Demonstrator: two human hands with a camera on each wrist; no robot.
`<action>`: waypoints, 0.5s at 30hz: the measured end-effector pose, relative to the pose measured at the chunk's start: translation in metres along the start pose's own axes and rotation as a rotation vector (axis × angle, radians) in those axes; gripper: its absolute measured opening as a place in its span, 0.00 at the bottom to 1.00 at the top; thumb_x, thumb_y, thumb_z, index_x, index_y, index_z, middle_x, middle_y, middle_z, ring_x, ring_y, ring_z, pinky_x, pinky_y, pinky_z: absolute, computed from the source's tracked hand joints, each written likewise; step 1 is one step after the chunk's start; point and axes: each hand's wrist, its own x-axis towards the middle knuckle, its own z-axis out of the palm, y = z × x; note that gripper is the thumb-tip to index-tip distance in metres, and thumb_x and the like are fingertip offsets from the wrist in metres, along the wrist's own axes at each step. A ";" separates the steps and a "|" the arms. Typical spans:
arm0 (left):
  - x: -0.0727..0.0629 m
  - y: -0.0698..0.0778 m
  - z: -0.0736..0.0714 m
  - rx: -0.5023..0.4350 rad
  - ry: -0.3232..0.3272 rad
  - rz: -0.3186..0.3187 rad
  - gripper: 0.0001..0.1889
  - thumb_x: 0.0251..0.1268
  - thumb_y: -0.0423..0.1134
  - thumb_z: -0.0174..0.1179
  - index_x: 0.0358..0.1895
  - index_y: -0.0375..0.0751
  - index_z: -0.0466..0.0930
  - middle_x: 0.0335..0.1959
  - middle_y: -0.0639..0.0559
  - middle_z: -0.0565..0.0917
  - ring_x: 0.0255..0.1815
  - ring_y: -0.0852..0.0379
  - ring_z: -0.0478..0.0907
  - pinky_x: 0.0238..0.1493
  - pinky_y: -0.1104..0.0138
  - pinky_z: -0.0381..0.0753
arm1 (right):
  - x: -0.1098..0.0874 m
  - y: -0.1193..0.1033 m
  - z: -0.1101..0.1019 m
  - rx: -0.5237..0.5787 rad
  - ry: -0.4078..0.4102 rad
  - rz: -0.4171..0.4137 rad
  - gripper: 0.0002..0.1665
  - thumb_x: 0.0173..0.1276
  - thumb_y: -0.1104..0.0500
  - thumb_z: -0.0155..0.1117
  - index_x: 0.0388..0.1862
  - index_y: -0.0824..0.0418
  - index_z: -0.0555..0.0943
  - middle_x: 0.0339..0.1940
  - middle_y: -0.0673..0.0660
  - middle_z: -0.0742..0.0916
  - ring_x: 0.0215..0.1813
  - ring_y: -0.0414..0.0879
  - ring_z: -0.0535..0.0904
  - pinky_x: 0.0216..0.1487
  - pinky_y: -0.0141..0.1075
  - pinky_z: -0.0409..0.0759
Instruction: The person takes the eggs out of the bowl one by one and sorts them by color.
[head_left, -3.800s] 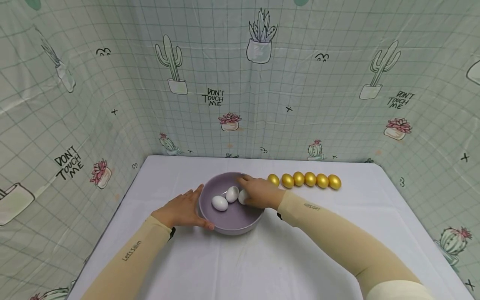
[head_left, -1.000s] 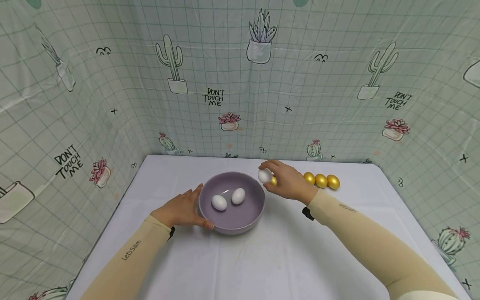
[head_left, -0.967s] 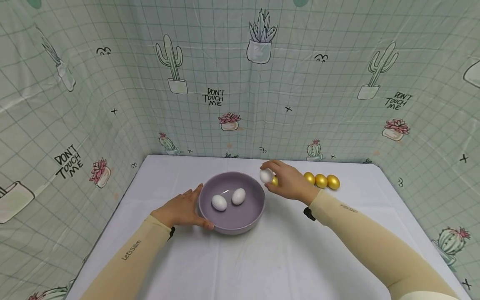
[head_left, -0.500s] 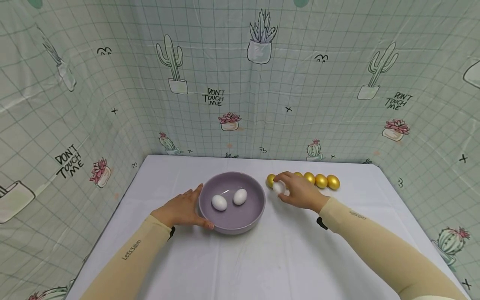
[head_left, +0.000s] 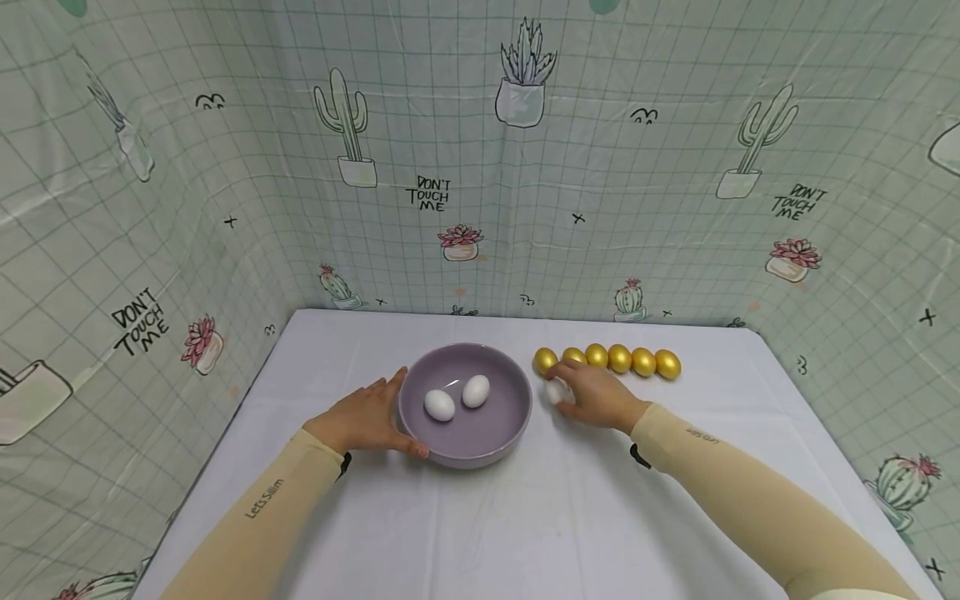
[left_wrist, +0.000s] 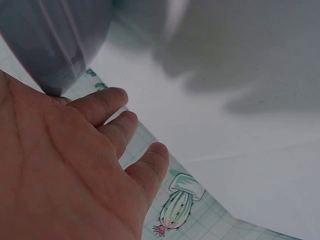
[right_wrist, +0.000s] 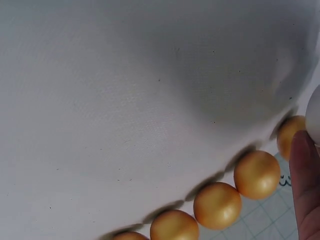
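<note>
My left hand [head_left: 367, 417] rests against the left side of a purple bowl [head_left: 465, 457], thumb along its front and fingers spread at its side. In the left wrist view the bowl [left_wrist: 60, 45] touches the hand near the index finger, and several fingertips stand free of it. Two white eggs lie inside: a left egg [head_left: 439, 406] and a right egg [head_left: 476, 391]. Just right of the bowl, my right hand [head_left: 596, 396] pinches another white egg [head_left: 556, 391], low over the table and in front of the golden eggs. The right wrist view catches only that egg's edge, beside one finger [right_wrist: 306, 175].
Several golden eggs [head_left: 619, 358] form a row at the back right; the leftmost golden egg [head_left: 545, 361] sits slightly apart. A white cloth covers the table [head_left: 495, 533]. Cactus-print fabric [head_left: 510, 192] hangs behind and at both sides.
The right hand has lifted a white egg out of the bowl, carried it right, and lowered it in front of the golden row. One white egg inside has shifted slightly. The left hand stays put.
</note>
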 end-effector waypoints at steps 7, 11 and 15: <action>-0.001 0.001 -0.001 -0.006 -0.002 -0.001 0.75 0.33 0.75 0.73 0.79 0.32 0.45 0.76 0.34 0.60 0.75 0.33 0.56 0.72 0.43 0.56 | 0.000 -0.001 0.005 -0.016 -0.038 0.007 0.26 0.56 0.59 0.76 0.55 0.58 0.81 0.48 0.53 0.83 0.35 0.42 0.77 0.39 0.40 0.80; -0.001 0.001 -0.001 -0.010 -0.001 0.002 0.75 0.32 0.76 0.72 0.79 0.32 0.45 0.76 0.35 0.59 0.75 0.33 0.56 0.72 0.43 0.56 | 0.000 0.000 0.007 -0.041 -0.049 0.015 0.26 0.55 0.58 0.77 0.54 0.57 0.81 0.49 0.52 0.83 0.33 0.41 0.76 0.36 0.39 0.79; -0.001 0.001 -0.001 -0.010 0.000 -0.001 0.75 0.32 0.75 0.73 0.79 0.32 0.45 0.76 0.35 0.60 0.75 0.33 0.56 0.72 0.43 0.56 | 0.000 -0.001 0.008 -0.059 -0.057 0.026 0.26 0.56 0.58 0.76 0.55 0.56 0.81 0.50 0.52 0.83 0.33 0.41 0.76 0.35 0.40 0.79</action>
